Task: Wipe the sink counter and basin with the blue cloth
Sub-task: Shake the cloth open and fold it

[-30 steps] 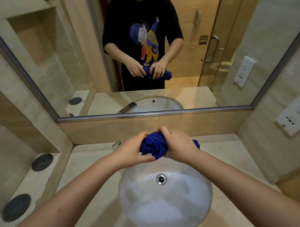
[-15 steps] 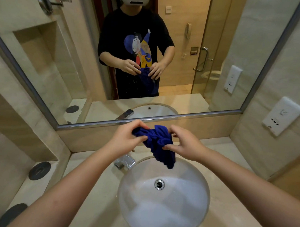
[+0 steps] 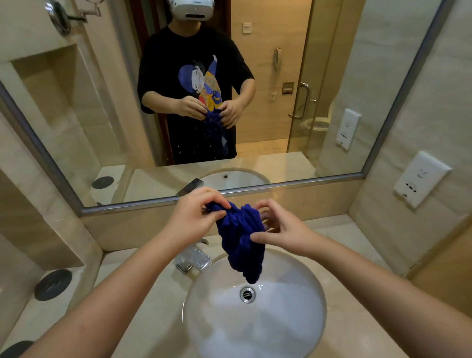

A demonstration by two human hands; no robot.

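Left hand (image 3: 194,217) pinching the blue cloth's (image 3: 240,240) top corner, right hand (image 3: 280,232) pinching its right edge, cloth bunched and hanging above the far rim of the white basin (image 3: 299,339), chrome faucet (image 3: 193,259) just left, beige counter (image 3: 134,314) around, mirror (image 3: 326,75) beyond

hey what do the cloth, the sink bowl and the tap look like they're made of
Blue cloth: soft, ribbed plush fabric, likely microfibre; it hangs in folds. Basin: glossy white, probably glazed ceramic. Tap: shiny chrome-look metal, mirror glints.
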